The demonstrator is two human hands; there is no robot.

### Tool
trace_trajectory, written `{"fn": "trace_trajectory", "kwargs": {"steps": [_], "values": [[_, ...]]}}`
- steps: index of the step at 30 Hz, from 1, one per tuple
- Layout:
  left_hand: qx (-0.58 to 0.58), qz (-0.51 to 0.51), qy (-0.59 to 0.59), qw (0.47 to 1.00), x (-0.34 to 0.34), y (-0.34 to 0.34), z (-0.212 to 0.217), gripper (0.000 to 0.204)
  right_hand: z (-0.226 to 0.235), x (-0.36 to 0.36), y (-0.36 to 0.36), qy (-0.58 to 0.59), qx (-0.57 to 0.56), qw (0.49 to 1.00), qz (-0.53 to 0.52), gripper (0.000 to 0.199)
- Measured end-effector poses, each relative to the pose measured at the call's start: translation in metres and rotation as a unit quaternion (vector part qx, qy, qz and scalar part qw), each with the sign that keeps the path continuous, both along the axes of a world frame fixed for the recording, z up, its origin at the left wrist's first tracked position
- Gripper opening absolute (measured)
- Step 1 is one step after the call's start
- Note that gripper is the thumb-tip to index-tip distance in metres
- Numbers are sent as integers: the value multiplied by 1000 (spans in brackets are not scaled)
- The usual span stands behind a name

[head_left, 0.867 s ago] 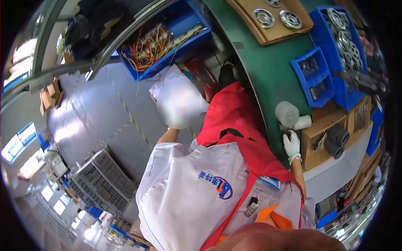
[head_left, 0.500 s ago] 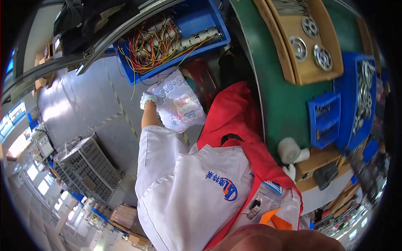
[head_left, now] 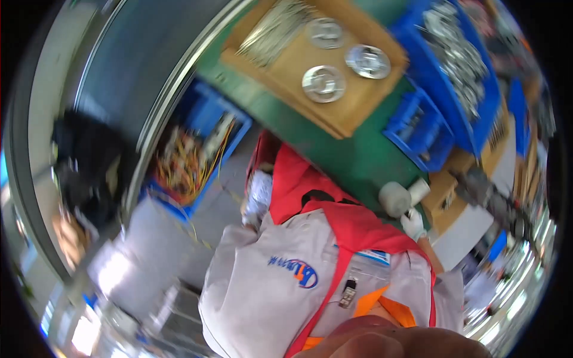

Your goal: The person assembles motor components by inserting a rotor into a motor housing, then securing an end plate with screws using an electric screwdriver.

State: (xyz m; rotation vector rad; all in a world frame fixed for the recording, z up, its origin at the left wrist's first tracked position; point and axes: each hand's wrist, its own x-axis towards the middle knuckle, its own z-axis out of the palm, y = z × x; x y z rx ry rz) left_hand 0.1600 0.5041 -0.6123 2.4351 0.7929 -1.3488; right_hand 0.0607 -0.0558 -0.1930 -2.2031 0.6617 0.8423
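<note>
My right hand [head_left: 413,224], in a white glove, rests at the edge of the green bench, close to a thick whitish cylinder [head_left: 394,199] and a smaller white roll [head_left: 419,190]. Its fingers are too blurred to read. Beside the red apron, at lower left of the bench, a pale printed cushion [head_left: 259,192] shows partly. My left hand [head_left: 249,219] is at the cushion's near end, mostly hidden by the sleeve and smeared, so its grip does not show.
On the green bench [head_left: 352,156], a cardboard tray [head_left: 286,74] carries metal discs and thin rods. A blue divided bin [head_left: 421,131] and a larger blue bin [head_left: 486,128] of metal parts stand right. Below the bench's left side is a blue crate [head_left: 230,140] with wired parts.
The view has swung toward the bench, shifting everything. My left arm, earlier stretched out to the cushion's left edge, is now drawn in near my body. My right glove shows more fully.
</note>
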Motion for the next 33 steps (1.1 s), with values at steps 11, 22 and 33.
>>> {"fn": "trace_trajectory", "kwargs": {"steps": [11, 22, 33], "values": [[-212, -303, -35, 929, 60, 49, 214, 40, -5, -217, 150, -190, -49, 866, -460, 22], [-224, -458, -64, 858, 152, -70, 400, 37, -317, -234, 189, -325, -35, 820, -470, 18], [-445, -680, -217, 541, 157, -291, 428, 35, -364, -198, 209, -293, -75, 879, -369, 20]]}}
